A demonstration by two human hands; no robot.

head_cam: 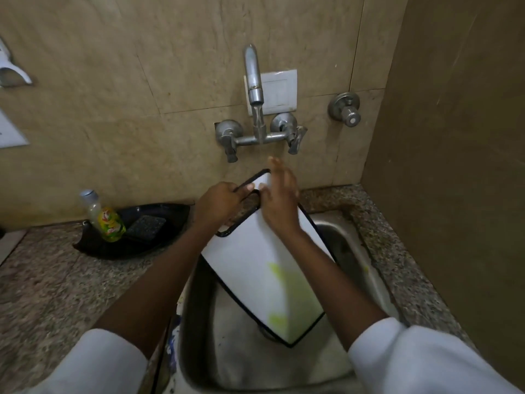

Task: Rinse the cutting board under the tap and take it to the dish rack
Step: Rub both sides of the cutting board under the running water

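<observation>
Two white sleeves (426,362) frame the bottom of the view, bare forearms reaching forward over the steel sink (196,308). The left hand (217,201) is curled tight around the handle end of the cutting board (255,268), fingers through the handle slot. The right hand (279,200) lies flat on the board's face with fingers spread wide — gripping nothing. The white, black-rimmed board tilts over the sink, its handle end raised toward the tap (253,78), its low corner streaked yellow-green. Water runs from the tap down toward the hands. Left of the sink, on the speckled counter (56,280), a black dish (159,223) holds a soap bottle (106,217) and a dark scrub pad (145,226).
</observation>
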